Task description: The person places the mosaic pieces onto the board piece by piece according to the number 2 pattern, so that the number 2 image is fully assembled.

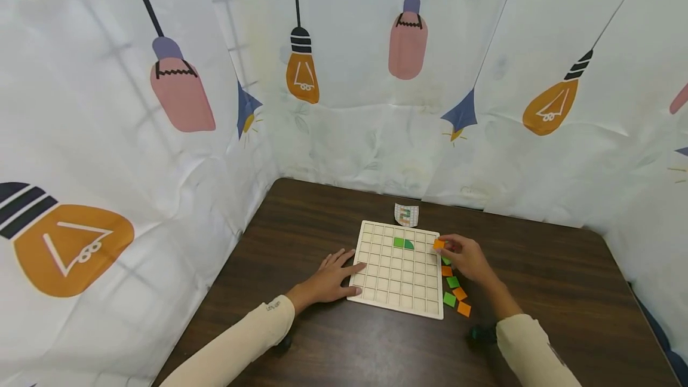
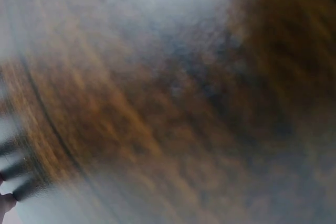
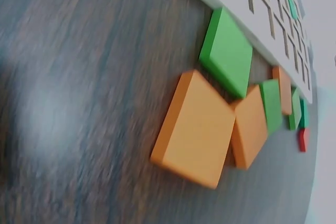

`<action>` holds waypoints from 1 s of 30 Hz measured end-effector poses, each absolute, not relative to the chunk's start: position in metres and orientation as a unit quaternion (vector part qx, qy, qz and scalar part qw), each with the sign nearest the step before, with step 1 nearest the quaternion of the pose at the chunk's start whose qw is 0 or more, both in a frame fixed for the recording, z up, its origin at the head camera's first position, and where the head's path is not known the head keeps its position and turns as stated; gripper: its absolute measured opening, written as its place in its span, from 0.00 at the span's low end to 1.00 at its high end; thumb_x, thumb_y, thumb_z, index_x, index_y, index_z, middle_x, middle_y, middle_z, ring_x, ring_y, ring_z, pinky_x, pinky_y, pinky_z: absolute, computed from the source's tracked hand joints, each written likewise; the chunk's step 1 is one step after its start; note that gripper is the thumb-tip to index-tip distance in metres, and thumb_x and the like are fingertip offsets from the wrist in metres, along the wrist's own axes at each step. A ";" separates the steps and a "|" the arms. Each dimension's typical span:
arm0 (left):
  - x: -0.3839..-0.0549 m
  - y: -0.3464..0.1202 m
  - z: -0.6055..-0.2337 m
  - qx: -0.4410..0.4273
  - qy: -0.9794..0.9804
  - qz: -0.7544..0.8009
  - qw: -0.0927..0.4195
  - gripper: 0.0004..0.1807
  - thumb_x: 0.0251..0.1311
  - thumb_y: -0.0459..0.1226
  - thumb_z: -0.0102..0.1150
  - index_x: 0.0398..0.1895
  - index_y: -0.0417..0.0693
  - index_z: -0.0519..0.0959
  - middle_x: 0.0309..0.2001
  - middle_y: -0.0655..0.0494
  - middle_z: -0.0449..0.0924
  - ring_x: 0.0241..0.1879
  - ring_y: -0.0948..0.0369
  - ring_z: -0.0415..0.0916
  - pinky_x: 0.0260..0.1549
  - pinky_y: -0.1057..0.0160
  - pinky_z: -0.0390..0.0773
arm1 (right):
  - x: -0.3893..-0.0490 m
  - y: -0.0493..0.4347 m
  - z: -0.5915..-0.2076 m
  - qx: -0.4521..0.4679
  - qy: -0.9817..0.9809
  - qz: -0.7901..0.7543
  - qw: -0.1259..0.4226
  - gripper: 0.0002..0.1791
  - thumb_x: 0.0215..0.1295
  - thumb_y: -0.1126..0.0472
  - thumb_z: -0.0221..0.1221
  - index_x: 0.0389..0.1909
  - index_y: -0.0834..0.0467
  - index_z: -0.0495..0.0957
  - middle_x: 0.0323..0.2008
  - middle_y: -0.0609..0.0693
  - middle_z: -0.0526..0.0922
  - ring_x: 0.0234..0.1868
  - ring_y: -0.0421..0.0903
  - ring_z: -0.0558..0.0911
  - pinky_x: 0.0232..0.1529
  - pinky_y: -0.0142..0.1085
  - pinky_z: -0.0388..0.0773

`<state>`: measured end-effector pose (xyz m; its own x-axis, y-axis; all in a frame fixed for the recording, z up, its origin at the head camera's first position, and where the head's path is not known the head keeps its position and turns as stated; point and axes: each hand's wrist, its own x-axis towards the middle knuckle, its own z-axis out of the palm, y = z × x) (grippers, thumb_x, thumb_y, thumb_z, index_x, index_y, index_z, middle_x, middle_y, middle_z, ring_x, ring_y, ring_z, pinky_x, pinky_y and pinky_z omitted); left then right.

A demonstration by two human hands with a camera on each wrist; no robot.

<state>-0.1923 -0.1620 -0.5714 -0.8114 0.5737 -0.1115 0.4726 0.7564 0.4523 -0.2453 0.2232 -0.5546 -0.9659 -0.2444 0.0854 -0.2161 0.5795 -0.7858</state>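
Observation:
A pale square grid board [image 1: 395,279] lies on the dark table. My left hand [image 1: 333,278] rests on its left edge with the fingers spread; a fingertip [image 2: 7,202] shows at the left border of the left wrist view. At the board's upper right corner my right hand [image 1: 466,258] pinches an orange square tile [image 1: 438,244] between thumb and fingers. A green square tile [image 1: 399,242] sits in the upper part of the grid, beside a green tile with a curved edge [image 1: 409,245]. The right hand does not show in the right wrist view.
Along the board's right side lie loose green tiles [image 3: 228,53] and orange tiles [image 3: 197,129]. A small red piece [image 3: 304,140] lies farther off. Behind the board stands a curled paper card [image 1: 406,215] with a printed grid. A patterned sheet [image 1: 344,130] hangs behind the table.

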 end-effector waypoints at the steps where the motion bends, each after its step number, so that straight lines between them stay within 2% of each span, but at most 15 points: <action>1: -0.192 -0.162 -0.572 0.282 0.929 0.207 0.123 0.37 0.68 0.58 0.55 0.78 0.62 0.62 0.79 0.45 0.50 0.78 0.39 0.44 0.69 0.32 0.50 | -0.246 0.221 -0.554 -0.134 0.888 -0.440 0.017 0.19 0.66 0.63 0.66 0.57 0.64 0.80 0.37 0.57 0.80 0.18 0.44 0.75 0.21 0.36 0.77; 5: -0.192 -0.163 -0.571 0.282 0.928 0.207 0.125 0.37 0.68 0.59 0.55 0.78 0.62 0.62 0.80 0.45 0.50 0.79 0.39 0.43 0.70 0.32 0.49 | -0.249 0.212 -0.553 -0.150 0.881 -0.448 0.018 0.19 0.67 0.61 0.66 0.57 0.64 0.80 0.38 0.58 0.81 0.16 0.41 0.73 0.19 0.36 0.74; 6: -0.192 -0.163 -0.570 0.282 0.928 0.208 0.126 0.37 0.69 0.59 0.55 0.78 0.62 0.62 0.80 0.45 0.49 0.79 0.39 0.43 0.70 0.32 0.48 | -0.250 0.209 -0.553 -0.150 0.878 -0.454 0.020 0.19 0.67 0.62 0.65 0.57 0.65 0.80 0.38 0.59 0.81 0.15 0.43 0.72 0.18 0.35 0.74; 8: -0.192 -0.163 -0.570 0.282 0.928 0.208 0.127 0.37 0.69 0.59 0.55 0.78 0.62 0.62 0.80 0.45 0.49 0.79 0.39 0.43 0.70 0.32 0.48 | -0.252 0.205 -0.552 -0.152 0.874 -0.461 0.026 0.19 0.67 0.62 0.65 0.57 0.65 0.80 0.38 0.59 0.81 0.14 0.42 0.71 0.17 0.35 0.72; 12: -0.193 -0.164 -0.570 0.284 0.927 0.208 0.127 0.37 0.69 0.59 0.55 0.78 0.61 0.62 0.80 0.45 0.50 0.79 0.39 0.43 0.70 0.31 0.48 | -0.256 0.195 -0.553 -0.153 0.860 -0.485 0.049 0.19 0.67 0.65 0.64 0.57 0.66 0.79 0.38 0.61 0.81 0.14 0.48 0.73 0.18 0.36 0.74; 13: -0.193 -0.164 -0.570 0.284 0.928 0.207 0.125 0.37 0.68 0.59 0.55 0.78 0.61 0.62 0.80 0.45 0.50 0.79 0.39 0.43 0.70 0.31 0.48 | -0.258 0.194 -0.553 -0.154 0.856 -0.490 0.054 0.19 0.67 0.64 0.64 0.57 0.65 0.79 0.38 0.60 0.82 0.15 0.47 0.74 0.19 0.37 0.75; 17: -0.193 -0.163 -0.570 0.284 0.929 0.204 0.124 0.37 0.68 0.59 0.55 0.77 0.61 0.62 0.80 0.45 0.50 0.78 0.38 0.43 0.69 0.31 0.49 | -0.264 0.186 -0.558 -0.151 0.840 -0.515 0.076 0.19 0.67 0.65 0.64 0.58 0.66 0.78 0.38 0.60 0.82 0.18 0.55 0.77 0.21 0.40 0.77; 21: -0.193 -0.163 -0.570 0.282 0.929 0.205 0.126 0.37 0.68 0.59 0.55 0.78 0.62 0.62 0.80 0.45 0.50 0.79 0.39 0.43 0.70 0.31 0.48 | -0.266 0.177 -0.558 -0.150 0.829 -0.532 0.088 0.20 0.67 0.64 0.65 0.58 0.67 0.77 0.38 0.61 0.82 0.21 0.59 0.78 0.22 0.42 0.76; 30: -0.192 -0.163 -0.570 0.284 0.928 0.208 0.125 0.37 0.68 0.58 0.55 0.77 0.62 0.62 0.80 0.45 0.50 0.79 0.39 0.43 0.70 0.31 0.48 | -0.264 0.161 -0.555 -0.160 0.817 -0.546 0.095 0.20 0.68 0.68 0.62 0.58 0.72 0.76 0.38 0.70 0.82 0.22 0.70 0.74 0.18 0.39 0.72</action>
<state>-0.1924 -0.1628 -0.5700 -0.8076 0.5786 -0.1145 0.4745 0.7527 0.4564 -0.2642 0.1611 -0.5550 -0.9307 -0.3653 0.0204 -0.1583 0.3517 -0.9226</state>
